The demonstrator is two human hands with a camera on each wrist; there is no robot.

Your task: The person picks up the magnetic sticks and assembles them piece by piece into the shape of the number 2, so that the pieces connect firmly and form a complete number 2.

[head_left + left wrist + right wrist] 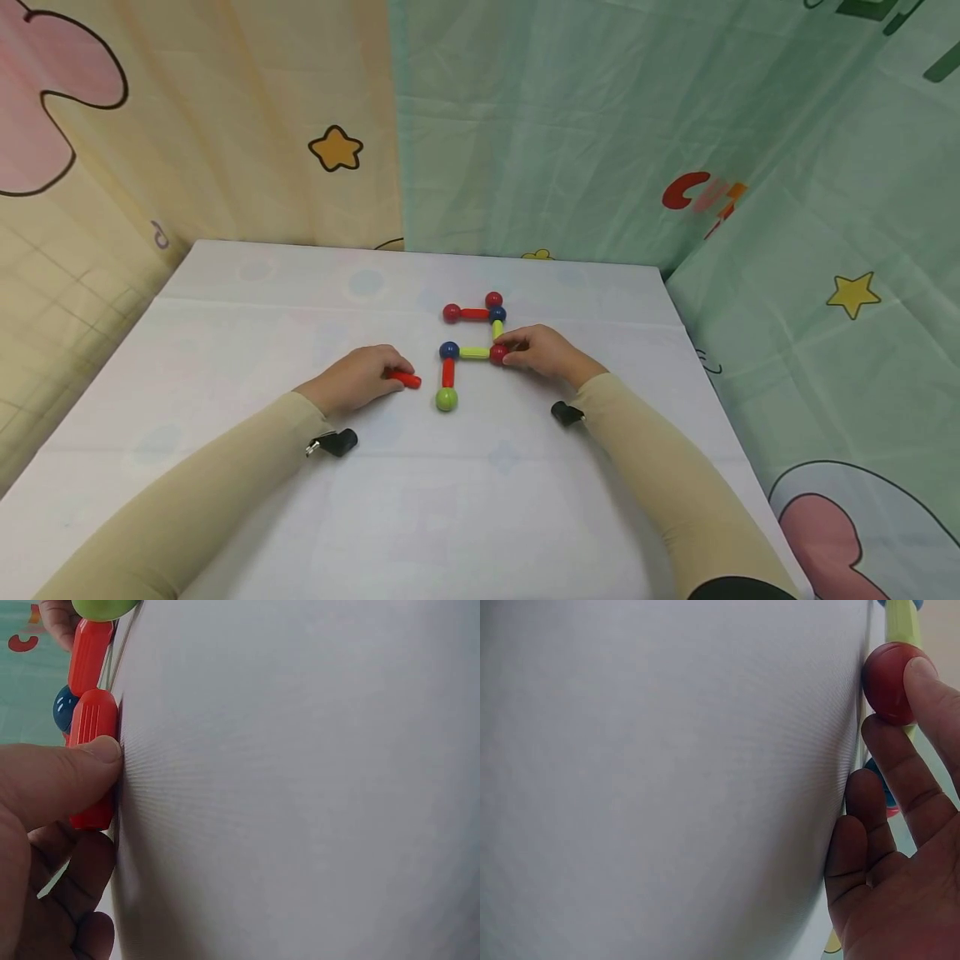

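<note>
My left hand [360,379] pinches a loose red rod [407,380] between thumb and fingers, low over the table, as the left wrist view also shows. To its right lies a joined chain of rods and balls. A green ball [446,399] ends its near side, then come a red rod [447,372], a blue ball [449,350] and a yellow-green rod [475,353]. That rod meets a red ball [891,681], which my right hand [543,352] holds with thumb and fingers. Beyond it, a short yellow-green rod [498,330] leads to another blue ball [497,314].
From the far blue ball, a red rod [474,314] runs left to a red ball [451,313]; another red ball [493,298] adjoins behind. The white-covered table [480,500] ends at patterned curtains [525,125] behind and to the right. Small black devices [339,442] sit at both wrists.
</note>
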